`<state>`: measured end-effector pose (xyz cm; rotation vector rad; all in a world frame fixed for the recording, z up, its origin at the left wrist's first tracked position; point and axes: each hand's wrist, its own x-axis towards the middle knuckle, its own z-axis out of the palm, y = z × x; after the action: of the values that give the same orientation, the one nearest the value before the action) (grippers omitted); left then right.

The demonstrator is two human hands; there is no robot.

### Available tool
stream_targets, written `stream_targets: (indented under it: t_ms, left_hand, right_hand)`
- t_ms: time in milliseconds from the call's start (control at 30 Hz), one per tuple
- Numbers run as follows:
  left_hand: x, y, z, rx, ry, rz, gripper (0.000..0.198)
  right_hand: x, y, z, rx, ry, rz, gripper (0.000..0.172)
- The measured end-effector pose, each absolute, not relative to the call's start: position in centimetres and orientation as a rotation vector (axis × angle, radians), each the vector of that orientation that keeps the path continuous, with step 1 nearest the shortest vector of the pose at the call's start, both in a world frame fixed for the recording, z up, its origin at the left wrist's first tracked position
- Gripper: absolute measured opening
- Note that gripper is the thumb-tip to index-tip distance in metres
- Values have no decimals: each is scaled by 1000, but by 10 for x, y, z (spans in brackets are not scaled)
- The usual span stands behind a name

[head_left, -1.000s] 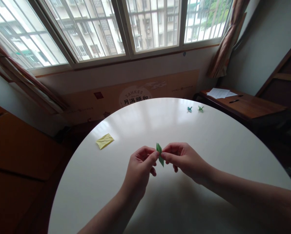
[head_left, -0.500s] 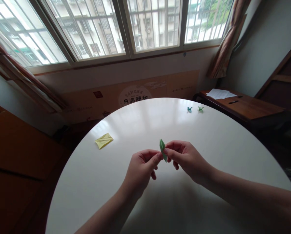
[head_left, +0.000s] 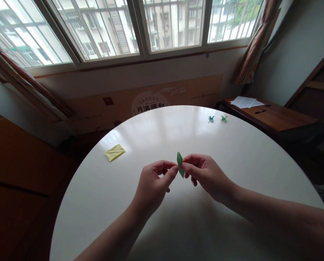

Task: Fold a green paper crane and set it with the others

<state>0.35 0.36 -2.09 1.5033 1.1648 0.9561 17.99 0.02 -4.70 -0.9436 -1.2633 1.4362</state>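
Observation:
A small green folded paper (head_left: 179, 159) is held upright above the white round table (head_left: 96, 210), its long pointed shape narrowing at both ends. My right hand (head_left: 205, 174) pinches it from the right between thumb and fingers. From the other side, my left hand (head_left: 155, 185) grips its left edge with thumb and forefinger tips pressed together. The fingertips cover part of the paper's middle. To the left on the table lies a yellow folded paper (head_left: 115, 153) with creases in it.
Near the far edge stand a blue paper crane (head_left: 211, 119) and a green paper crane (head_left: 224, 118). Beyond the table, at right, a wooden side table (head_left: 292, 117) carries white sheets (head_left: 246, 102) and a dark pen (head_left: 260, 112). A large printed carton (head_left: 175, 92) is under the window.
The view has tilted slightly downward. My left hand has shifted a little to the left and its lower fingers have curled in; both hands keep hold of the green paper.

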Motion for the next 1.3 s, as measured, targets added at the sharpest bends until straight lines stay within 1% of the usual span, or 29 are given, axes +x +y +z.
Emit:
stream_targets:
  t_ms: [133, 333, 467, 733, 900, 1033, 1167, 1300]
  left_hand:
    - [0, 7, -18, 1326, 1059, 977, 28]
    - [-1, 12, -17, 1250, 1005, 912, 18]
    - [-1, 11, -17, 1303, 1029, 942, 19]
    - [5, 0, -14, 1473, 1212, 1109, 20]
    - [6, 0, -16, 1437, 1161, 1112, 20]
    - [6, 0, -18, 1389, 1120, 1075, 25]
    - [6, 0, -18, 1396, 1117, 1089, 25]
    - [5, 2, -19, 1406, 1125, 1088, 26]
  right_hand:
    - [181, 1, -45, -919, -1316, 1466, 22]
    - [182, 0, -44, -916, -1382, 1474, 22]
    - [183, 0, -45, -954, -1380, 1459, 24]
    - [178, -1, -48, -929, -1415, 1428, 30]
    - [176, 0, -47, -920, -1445, 1379, 23]
    - [178, 2, -44, -923, -1442, 1355, 22]
    - [179, 1, -42, -894, -1471, 1366, 18]
    - [179, 2, -42, -883, -1490, 1361, 20]
